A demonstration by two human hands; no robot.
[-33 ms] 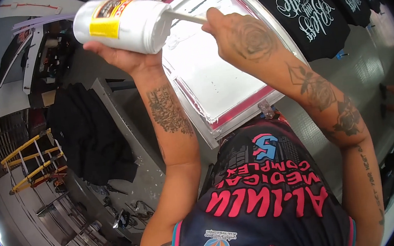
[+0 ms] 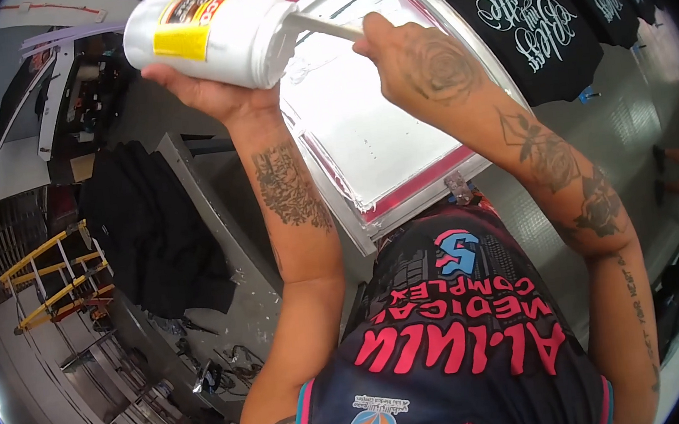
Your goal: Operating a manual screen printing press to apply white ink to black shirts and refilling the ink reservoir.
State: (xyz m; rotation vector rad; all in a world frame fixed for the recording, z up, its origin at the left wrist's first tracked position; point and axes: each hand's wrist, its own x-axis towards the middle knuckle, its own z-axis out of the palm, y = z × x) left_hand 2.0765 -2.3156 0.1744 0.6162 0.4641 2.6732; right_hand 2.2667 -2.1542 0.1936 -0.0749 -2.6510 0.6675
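My left hand (image 2: 205, 93) supports a white plastic jar (image 2: 246, 51) with a yellow label from below, its fingers partly hidden behind it. The jar lies tilted on its side, mouth to the right and a little down. In my right hand (image 2: 428, 68) is a thin pale stick (image 2: 327, 27); its far end reaches into the jar's mouth, where the tip is hidden. Under both hands lies a screen-printing frame (image 2: 418, 203) with a metal border and magenta tape. White ink (image 2: 370, 116) is smeared over its mesh.
Black shirts (image 2: 531, 14) with white script lettering lie along the upper right. To the left, a heap of black cloth (image 2: 148, 225) rests by a grey ledge. A yellow ladder (image 2: 58, 282) stands farther left. A small clamp (image 2: 458, 188) sits at the frame's near edge.
The jar has risen slightly in my left hand. My right hand has shifted a little to the right, with the stick still in the jar's mouth.
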